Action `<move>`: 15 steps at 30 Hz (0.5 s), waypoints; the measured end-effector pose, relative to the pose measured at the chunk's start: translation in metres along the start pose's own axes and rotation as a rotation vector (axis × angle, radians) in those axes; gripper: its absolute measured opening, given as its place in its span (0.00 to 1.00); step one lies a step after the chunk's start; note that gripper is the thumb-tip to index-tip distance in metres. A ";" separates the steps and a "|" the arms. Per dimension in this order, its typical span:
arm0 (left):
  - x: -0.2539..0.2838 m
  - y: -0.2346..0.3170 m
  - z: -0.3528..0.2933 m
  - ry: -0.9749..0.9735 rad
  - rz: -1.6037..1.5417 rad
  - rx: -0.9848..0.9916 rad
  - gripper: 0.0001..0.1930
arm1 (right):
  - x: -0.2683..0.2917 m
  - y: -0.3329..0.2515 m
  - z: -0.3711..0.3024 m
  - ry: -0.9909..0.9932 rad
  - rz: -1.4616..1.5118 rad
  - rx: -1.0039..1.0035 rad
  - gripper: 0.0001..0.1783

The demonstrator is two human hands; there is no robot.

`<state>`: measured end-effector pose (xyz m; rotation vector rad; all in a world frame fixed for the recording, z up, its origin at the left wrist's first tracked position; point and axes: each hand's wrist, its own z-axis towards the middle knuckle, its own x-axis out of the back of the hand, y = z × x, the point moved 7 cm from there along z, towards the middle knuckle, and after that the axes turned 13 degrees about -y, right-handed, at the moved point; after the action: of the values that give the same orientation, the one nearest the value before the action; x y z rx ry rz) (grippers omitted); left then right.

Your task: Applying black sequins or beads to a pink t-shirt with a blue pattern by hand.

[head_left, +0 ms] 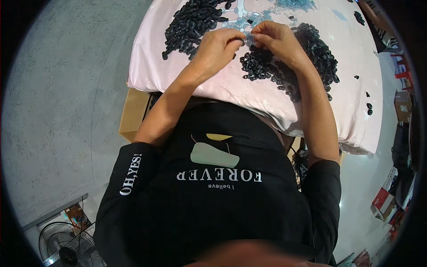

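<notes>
My left hand [218,46] pinches a small black part [240,42] between thumb and fingers above a pale pink cloth [178,75] that covers the table. My right hand [278,40] is close beside it, fingertips curled and nearly touching the left fingertips; whether it holds a piece too is hidden. A heap of small black parts [193,22] lies left of my left hand. Another heap of black parts [316,53] lies under and right of my right hand. Small light blue pieces [289,5] are scattered at the far edge.
A few loose black parts [369,107] lie near the cloth's right edge. A cardboard box [133,111] sits under the table's left corner. A floor fan [66,247] stands at lower left on grey concrete. Boxes [384,202] clutter the right side.
</notes>
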<state>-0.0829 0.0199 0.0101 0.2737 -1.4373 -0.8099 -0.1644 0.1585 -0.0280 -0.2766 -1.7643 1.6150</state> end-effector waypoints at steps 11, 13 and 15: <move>0.011 0.028 0.009 0.041 -0.011 -0.129 0.08 | -0.010 -0.018 -0.006 -0.083 0.328 0.041 0.11; 0.012 0.027 0.010 0.058 -0.039 -0.123 0.08 | -0.007 -0.016 -0.005 -0.062 0.378 0.034 0.12; 0.016 0.016 0.008 0.088 -0.107 -0.087 0.09 | -0.004 -0.016 -0.005 -0.017 0.389 0.032 0.12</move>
<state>-0.0864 0.0232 0.0337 0.3176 -1.3103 -0.9341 -0.1538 0.1574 -0.0149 -0.6241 -1.7722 1.9163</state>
